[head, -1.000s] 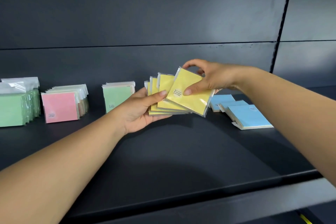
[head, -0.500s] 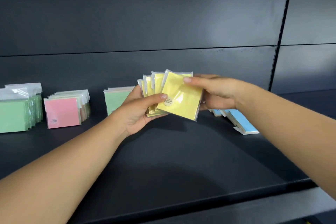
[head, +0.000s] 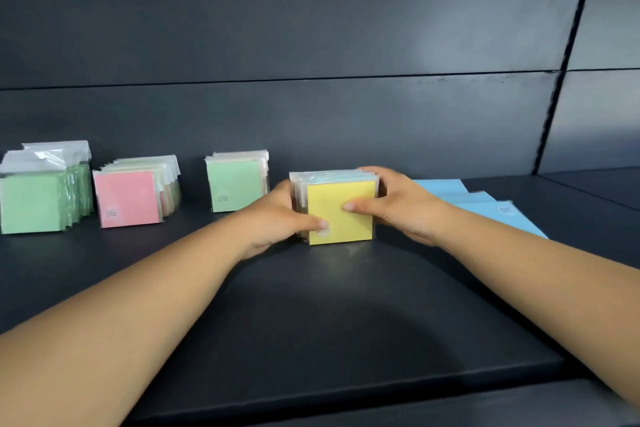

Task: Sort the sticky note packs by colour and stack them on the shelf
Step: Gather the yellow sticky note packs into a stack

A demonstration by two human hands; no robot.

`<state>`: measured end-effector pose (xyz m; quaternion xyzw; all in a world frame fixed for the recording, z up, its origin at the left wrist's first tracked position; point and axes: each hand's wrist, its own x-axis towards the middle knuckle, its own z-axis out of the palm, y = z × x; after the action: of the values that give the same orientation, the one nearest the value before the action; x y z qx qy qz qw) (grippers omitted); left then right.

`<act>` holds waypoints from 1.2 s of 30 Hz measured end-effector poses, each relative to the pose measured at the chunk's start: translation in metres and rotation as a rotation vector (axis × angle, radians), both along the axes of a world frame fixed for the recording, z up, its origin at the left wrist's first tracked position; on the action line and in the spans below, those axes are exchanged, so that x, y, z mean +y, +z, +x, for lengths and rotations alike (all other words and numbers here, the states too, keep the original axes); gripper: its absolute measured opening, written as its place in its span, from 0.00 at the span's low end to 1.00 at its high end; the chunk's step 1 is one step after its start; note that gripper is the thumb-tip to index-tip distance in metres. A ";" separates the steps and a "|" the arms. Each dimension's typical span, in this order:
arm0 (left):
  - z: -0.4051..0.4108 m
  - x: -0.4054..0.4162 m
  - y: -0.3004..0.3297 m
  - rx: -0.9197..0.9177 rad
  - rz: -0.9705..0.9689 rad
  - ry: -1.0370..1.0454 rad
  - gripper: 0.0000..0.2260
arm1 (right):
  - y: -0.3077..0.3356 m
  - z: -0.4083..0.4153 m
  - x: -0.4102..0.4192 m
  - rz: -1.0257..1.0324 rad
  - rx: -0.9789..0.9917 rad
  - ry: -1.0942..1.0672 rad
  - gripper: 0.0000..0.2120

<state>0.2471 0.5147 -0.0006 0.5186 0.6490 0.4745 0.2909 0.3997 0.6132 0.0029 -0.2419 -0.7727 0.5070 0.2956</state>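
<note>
Yellow packs [head: 341,213]: upright on the shelf [head: 346,315], mid-row — between green stack [head: 237,182] and flat blue packs [head: 491,210].
Left hand [head: 273,218]: fingers grip the bundle's left side.
Right hand [head: 398,204]: fingers clasp its right side — thumb on front.

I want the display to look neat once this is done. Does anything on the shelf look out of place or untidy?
Yes. Green packs stand in two separate groups, one far left and one past the pink row, so green is split. The blue packs lie flat and fanned out instead of upright.
</note>
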 end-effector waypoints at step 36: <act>-0.035 0.085 -0.007 0.353 -0.126 0.466 0.14 | -0.001 -0.077 0.079 -0.133 -0.185 -0.218 0.13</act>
<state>0.2125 0.6002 -0.0078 0.4111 0.8193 0.3898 0.0884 0.3224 0.6919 0.0018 -0.3889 -0.7305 0.4975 0.2600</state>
